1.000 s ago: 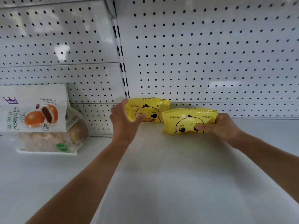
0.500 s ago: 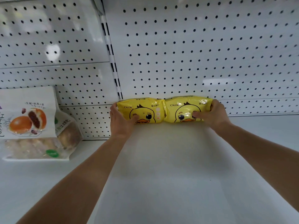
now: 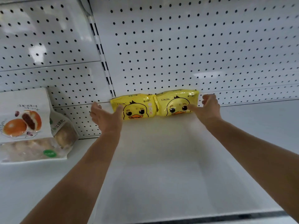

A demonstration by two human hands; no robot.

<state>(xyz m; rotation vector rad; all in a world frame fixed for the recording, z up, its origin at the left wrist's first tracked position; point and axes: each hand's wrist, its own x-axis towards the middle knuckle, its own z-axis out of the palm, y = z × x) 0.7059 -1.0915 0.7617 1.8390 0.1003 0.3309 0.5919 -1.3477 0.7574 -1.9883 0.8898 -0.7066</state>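
Your left grip (image 3: 106, 118) & right grip (image 3: 208, 109) opened off yellow plastic duck packs (image 3: 137, 109), white shelf (image 3: 161, 159) back edge; placing done, nxt withdraw.

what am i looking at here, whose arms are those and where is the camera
There is no machine here. These are a person's two bare arms, seen by one wide camera worn on their head, looking forward and down, so the arms come in from the bottom edge. They reach over a white shop shelf with a holed back wall. At the back stand two yellow packs with a duck face, side by side and touching: the left pack and the right pack. The left hand is open, its thumb at the left pack's edge. The right hand is open too, thumb on the right pack's front, fingers beside its end. Neither pack is gripped. A bag of buns stands farther left.
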